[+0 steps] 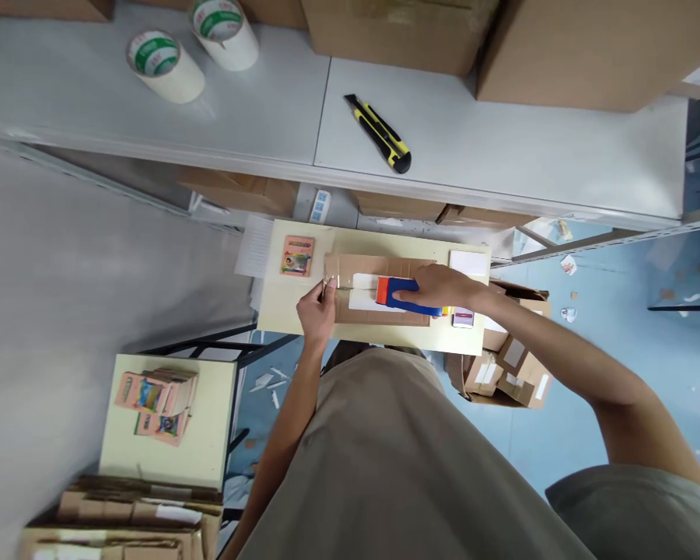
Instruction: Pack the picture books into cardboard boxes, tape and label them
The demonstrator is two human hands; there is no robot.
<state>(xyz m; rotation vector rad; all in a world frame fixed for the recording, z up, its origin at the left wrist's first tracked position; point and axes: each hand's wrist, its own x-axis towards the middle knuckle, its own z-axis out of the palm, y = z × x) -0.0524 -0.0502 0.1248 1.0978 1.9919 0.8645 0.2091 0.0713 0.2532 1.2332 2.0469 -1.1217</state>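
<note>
A flat brown cardboard box (385,315) with a white label (360,300) lies on the cream table in front of me. My right hand (437,285) is wrapped round a blue tape dispenser (415,299), whose orange-red front rests over the label. At the box's left end, where clear tape (343,281) shines, my left hand (318,311) grips the edge between thumb and fingers. Some of its fingers are hidden by the box. Left of the box lies a pink booklet (297,256); a phone (463,316) is partly visible at the right.
Above the cream table (280,307) runs a grey shelf (257,117) with a yellow-black utility knife (379,134), tape rolls (178,78) and cartons (589,54). An open carton of small boxes (505,365) stands on the floor at right. More booklets (160,397) sit on a lower-left table.
</note>
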